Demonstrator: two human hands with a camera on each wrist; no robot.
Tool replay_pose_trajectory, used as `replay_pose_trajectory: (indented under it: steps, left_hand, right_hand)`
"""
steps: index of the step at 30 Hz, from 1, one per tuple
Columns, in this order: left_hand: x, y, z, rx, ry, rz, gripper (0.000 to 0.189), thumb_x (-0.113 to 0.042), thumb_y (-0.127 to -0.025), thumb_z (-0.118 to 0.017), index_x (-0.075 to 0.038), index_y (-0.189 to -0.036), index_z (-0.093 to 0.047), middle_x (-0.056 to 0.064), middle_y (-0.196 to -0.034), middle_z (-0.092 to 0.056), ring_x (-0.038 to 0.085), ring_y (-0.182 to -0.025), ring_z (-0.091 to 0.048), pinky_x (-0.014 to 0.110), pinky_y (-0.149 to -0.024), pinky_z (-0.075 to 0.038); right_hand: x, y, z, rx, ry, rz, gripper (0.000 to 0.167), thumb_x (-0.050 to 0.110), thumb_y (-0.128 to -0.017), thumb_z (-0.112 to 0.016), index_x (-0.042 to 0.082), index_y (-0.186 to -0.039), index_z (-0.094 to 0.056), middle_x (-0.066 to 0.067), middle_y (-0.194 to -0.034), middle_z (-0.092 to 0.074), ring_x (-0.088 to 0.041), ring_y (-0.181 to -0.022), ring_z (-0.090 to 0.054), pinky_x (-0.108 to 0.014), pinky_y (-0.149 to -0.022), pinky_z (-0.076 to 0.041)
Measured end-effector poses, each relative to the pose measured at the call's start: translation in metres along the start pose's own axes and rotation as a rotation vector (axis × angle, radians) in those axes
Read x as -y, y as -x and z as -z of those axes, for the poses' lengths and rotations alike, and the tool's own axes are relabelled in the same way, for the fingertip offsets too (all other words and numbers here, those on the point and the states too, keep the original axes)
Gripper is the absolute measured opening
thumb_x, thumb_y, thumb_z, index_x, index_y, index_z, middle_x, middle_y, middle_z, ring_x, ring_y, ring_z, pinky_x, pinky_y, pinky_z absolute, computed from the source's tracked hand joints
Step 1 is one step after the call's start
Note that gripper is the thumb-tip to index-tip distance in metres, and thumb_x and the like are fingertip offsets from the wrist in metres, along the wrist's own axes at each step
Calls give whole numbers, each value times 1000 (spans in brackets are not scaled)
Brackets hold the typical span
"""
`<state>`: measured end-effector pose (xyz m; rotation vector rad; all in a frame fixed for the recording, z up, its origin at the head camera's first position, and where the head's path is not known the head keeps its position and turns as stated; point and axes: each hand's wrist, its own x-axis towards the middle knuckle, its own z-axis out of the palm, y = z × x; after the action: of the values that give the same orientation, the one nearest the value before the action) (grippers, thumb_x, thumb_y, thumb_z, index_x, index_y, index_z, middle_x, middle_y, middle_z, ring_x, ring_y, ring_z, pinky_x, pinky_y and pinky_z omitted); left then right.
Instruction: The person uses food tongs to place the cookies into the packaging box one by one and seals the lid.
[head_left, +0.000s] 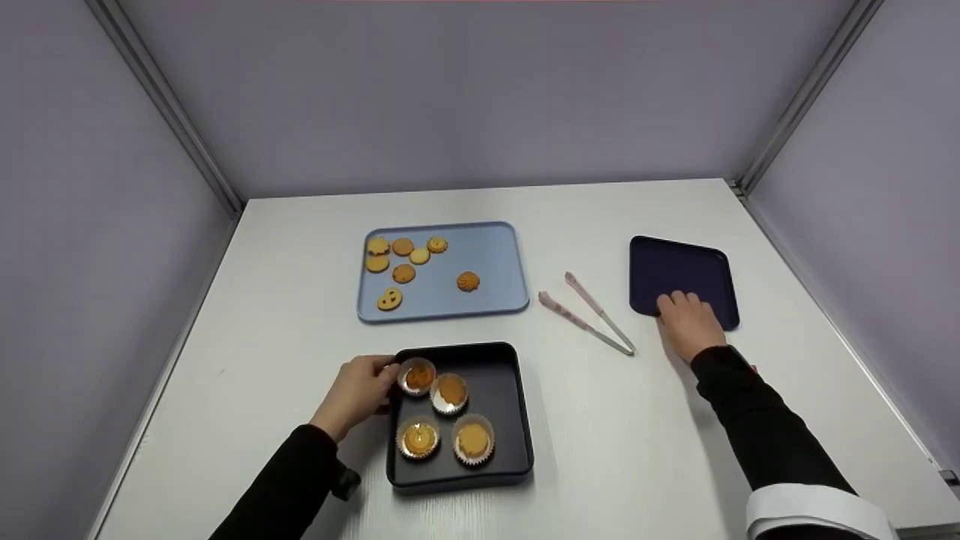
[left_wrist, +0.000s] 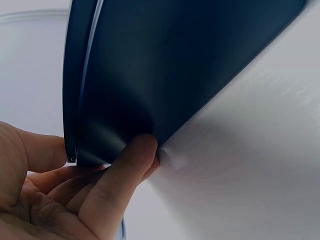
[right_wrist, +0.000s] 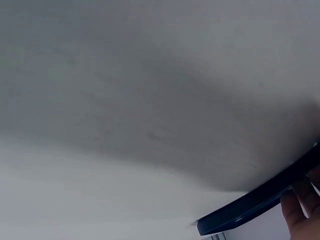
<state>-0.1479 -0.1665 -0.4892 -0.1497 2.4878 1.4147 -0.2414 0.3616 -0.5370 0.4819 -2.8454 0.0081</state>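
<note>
My left hand (head_left: 358,391) grips the upper left side of a black baking pan (head_left: 506,435). In the left wrist view the thumb lies at the rim of the pan (left_wrist: 130,65) and other fingers press its outer wall and corner. Several small tarts in foil and paper cups, such as one tart (head_left: 473,440), stand in the pan's left and middle part. At the right, my right hand (head_left: 691,324) holds the near edge of a small navy tray (head_left: 675,266). The right wrist view shows fingertips against the rim of that tray (right_wrist: 245,210); the thumb's hold is partly hidden.
Behind the pan lies a light blue tray (head_left: 491,251) with several cookies, mostly on its left, and one swirled cookie (head_left: 468,281) apart. Spread tongs (head_left: 592,315) with pink handles lie between the trays. Grey panels (head_left: 480,97) enclose the white table (head_left: 285,315).
</note>
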Motion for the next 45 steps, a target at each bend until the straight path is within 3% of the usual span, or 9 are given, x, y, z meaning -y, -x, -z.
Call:
replay_pose_trajectory:
  steps: [9,17,24,30,37,45]
  left_hand:
    - [1,0,0,4,0,-5,28,-15,-106,-54,-5,-124,-72,10,-87,-69,15,-70,-63,33,-63,-61]
    - [1,0,-1,-1,-7,-2,27,-14,-105,-55,-5,-122,-73,11,-85,-67,16,-69,-63,34,-62,-61]
    - [1,0,0,3,-7,-5,26,-15,-105,-54,-5,-119,-74,10,-80,-64,15,-68,-61,32,-62,-60]
    - [1,-1,-1,3,2,5,26,-15,-105,-54,-6,-119,-74,11,-82,-64,18,-71,-65,33,-63,-61]
    - [0,0,1,9,12,8,28,-15,-105,-54,-5,-123,-73,13,-85,-64,22,-73,-70,35,-62,-62]
    - [-3,0,4,27,13,8,31,-17,-105,-54,-3,-126,-71,12,-86,-65,19,-73,-66,34,-63,-62]
  right_hand:
    - [7,-6,1,21,62,107,24,-8,-95,-63,-4,-117,-56,-23,-102,-56,-40,-89,-55,-51,-72,-51]
    - [13,-21,14,-117,43,157,25,-10,-90,-63,-3,-112,-53,-19,-96,-48,-37,-80,-49,-48,-65,-46]
    - [19,-35,36,-239,-83,97,13,1,-102,-58,-3,-114,-55,-18,-96,-47,-36,-79,-46,-48,-65,-43]
    - [24,-46,55,-332,-160,64,12,4,-103,-58,-3,-112,-54,-18,-96,-46,-35,-77,-47,-49,-59,-46]
    - [29,-55,71,-317,-235,41,11,3,-103,-56,-2,-114,-57,-16,-95,-46,-32,-76,-49,-47,-58,-48]
    - [32,-61,88,-330,-242,23,14,5,-104,-56,-3,-114,-62,-16,-98,-51,-34,-72,-57,-51,-57,-50]
